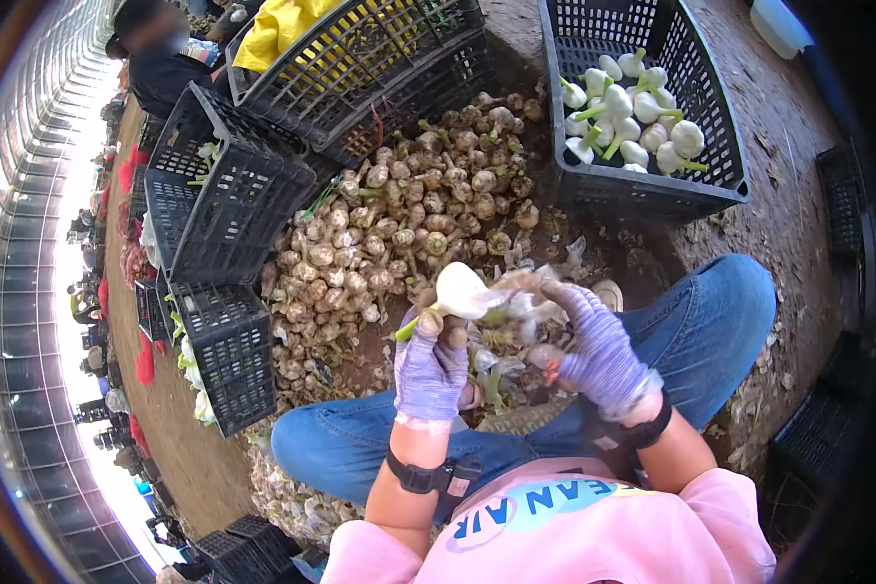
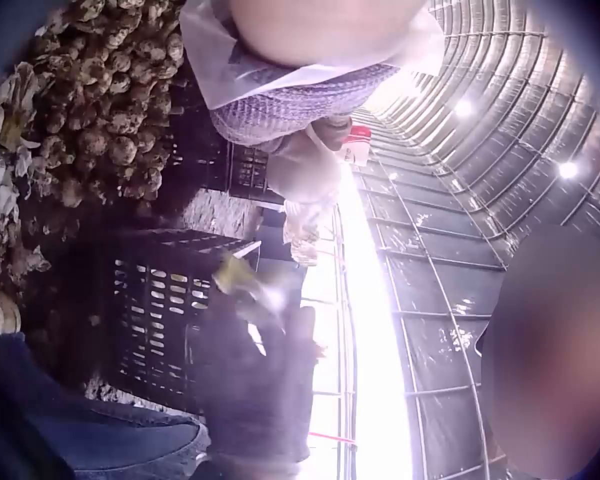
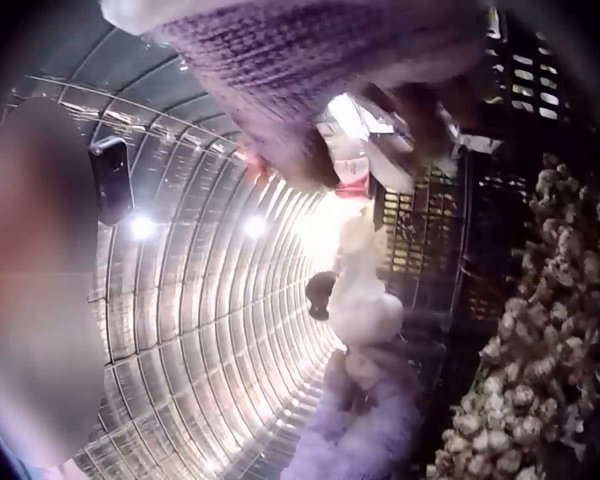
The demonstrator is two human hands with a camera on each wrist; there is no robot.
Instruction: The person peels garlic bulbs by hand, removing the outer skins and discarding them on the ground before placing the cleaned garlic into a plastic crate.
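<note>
In the head view my gloved left hand grips a peeled white garlic bulb near its green stem. To its right, my gloved right hand has thumb and fingers spread apart, with blurred, pale skins by the fingertips. The left wrist view shows the left hand at the top and the right hand, dark and blurred, below. In the right wrist view the bulb stands above the left hand, while the right hand is overhead.
Unpeeled garlic is heaped beyond my knees. A black crate at the upper right holds peeled bulbs. More black crates stand at the left, one with a yellow cloth. A person sits at the upper left.
</note>
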